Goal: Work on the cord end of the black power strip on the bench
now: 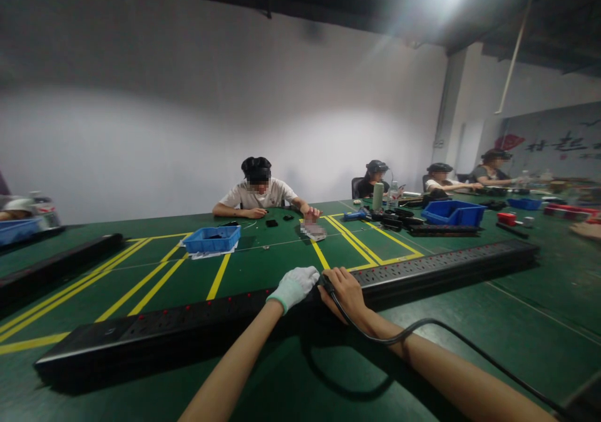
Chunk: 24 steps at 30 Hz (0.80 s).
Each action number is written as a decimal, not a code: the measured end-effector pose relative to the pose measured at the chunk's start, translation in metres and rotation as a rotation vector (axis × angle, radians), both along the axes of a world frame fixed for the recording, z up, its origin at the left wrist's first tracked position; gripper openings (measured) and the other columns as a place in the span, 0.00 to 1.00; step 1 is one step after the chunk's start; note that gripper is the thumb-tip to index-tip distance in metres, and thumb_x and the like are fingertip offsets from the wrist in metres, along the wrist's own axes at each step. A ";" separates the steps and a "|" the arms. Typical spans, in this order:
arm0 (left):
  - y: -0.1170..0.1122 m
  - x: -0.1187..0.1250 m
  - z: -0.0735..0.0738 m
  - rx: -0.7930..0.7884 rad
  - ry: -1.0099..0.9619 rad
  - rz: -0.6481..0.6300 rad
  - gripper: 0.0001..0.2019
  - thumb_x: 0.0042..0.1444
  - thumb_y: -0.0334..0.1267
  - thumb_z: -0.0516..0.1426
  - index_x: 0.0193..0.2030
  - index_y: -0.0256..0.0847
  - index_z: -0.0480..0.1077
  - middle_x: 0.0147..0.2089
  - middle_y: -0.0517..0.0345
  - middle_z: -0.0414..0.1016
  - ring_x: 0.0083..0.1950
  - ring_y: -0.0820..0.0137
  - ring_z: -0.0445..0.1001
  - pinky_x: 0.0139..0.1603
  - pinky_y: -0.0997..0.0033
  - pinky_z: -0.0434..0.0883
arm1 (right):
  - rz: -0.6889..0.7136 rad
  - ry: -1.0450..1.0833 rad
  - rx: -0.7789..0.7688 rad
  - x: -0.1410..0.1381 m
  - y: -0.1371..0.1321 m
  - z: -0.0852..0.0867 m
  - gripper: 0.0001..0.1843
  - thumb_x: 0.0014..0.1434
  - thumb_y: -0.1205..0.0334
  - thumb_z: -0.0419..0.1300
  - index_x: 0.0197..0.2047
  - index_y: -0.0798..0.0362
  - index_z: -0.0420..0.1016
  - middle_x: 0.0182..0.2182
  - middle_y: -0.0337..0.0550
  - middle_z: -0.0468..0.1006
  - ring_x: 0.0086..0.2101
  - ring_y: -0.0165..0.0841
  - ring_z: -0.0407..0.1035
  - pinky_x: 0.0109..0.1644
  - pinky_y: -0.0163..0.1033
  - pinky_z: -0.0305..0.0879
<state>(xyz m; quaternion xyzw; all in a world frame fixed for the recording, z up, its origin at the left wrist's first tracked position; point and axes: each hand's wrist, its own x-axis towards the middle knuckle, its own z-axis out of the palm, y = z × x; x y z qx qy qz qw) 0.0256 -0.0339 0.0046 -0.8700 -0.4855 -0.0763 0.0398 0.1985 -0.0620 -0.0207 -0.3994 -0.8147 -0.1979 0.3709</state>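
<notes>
A long black power strip [154, 323] with rows of sockets and small red switches lies slantwise across the green table in front of me. My left hand [295, 286], in a white glove with a pale green cuff, is closed over the middle of the strip, its fingertips beside the plug. My right hand [345, 290], bare, grips the black plug [325, 282] at the strip's top face. Whether its pins sit in a socket is hidden. From the plug a black cable [429, 322] loops over my right forearm towards the lower right.
Across the table [469, 322] a person [258, 193] sits near a blue tray [212, 239]. Another power strip [61, 262] lies at left. Blue bin [453, 213], green bottle [378, 196] and black parts stand at right, with more people seated beyond. Yellow tape lines mark the tabletop.
</notes>
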 end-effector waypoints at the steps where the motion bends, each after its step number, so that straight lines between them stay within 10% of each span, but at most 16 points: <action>1: 0.000 0.000 0.000 0.001 0.003 0.003 0.15 0.65 0.39 0.39 0.43 0.42 0.66 0.43 0.54 0.72 0.45 0.68 0.71 0.46 0.71 0.65 | 0.000 0.002 0.005 0.000 0.000 0.000 0.09 0.59 0.59 0.54 0.43 0.52 0.66 0.35 0.44 0.71 0.37 0.37 0.64 0.41 0.40 0.61; 24: -0.023 -0.006 0.001 0.056 -0.034 -0.053 0.20 0.65 0.41 0.34 0.52 0.44 0.62 0.42 0.53 0.72 0.42 0.66 0.72 0.44 0.65 0.69 | 0.248 -0.135 -0.085 0.021 -0.001 0.009 0.27 0.55 0.64 0.55 0.58 0.52 0.56 0.44 0.48 0.72 0.42 0.40 0.68 0.47 0.47 0.67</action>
